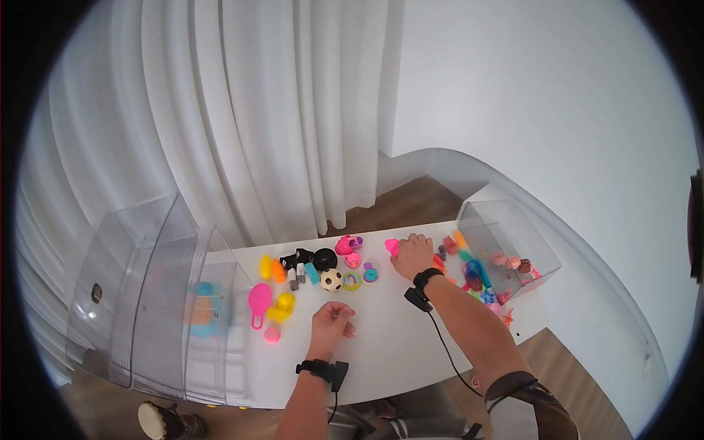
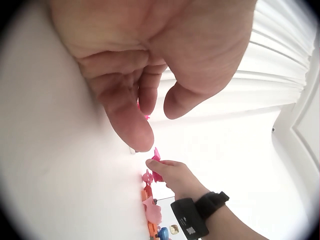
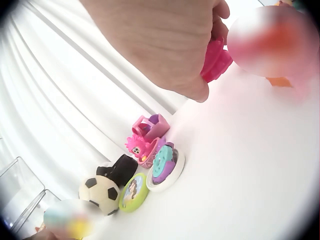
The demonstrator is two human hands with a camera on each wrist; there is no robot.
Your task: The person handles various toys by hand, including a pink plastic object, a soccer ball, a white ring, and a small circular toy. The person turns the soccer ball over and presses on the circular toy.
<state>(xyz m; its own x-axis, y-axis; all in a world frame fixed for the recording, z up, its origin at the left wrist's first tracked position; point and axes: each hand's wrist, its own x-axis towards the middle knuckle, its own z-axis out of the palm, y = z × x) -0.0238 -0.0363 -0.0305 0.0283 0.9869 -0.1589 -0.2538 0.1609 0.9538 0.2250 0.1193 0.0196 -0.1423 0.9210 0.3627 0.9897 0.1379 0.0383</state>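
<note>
My right hand (image 1: 413,258) grips a bright pink toy (image 3: 216,61) at the back of the white table, its fingers and thumb curled round it. The toy's exact kind is hidden by the hand. My left hand (image 1: 331,328) hovers over the front middle of the table, fingers loosely bent and holding nothing. Just beyond it stand a black-and-white toy soccer ball (image 1: 331,280) and a round green toy with a picture (image 1: 352,281). Between the two hands lies a round teal and purple toy (image 3: 163,166). Near it are a pink furry toy (image 3: 140,146) and a pink bag-shaped toy (image 3: 159,126).
Clear plastic bins (image 1: 154,293) stand on the left, and another clear bin (image 1: 543,258) holding small toys on the right. A pink paddle-shaped toy (image 1: 259,299), yellow duck (image 1: 281,308) and black ball (image 1: 325,258) lie left of centre. Several colourful toys crowd beside the right bin.
</note>
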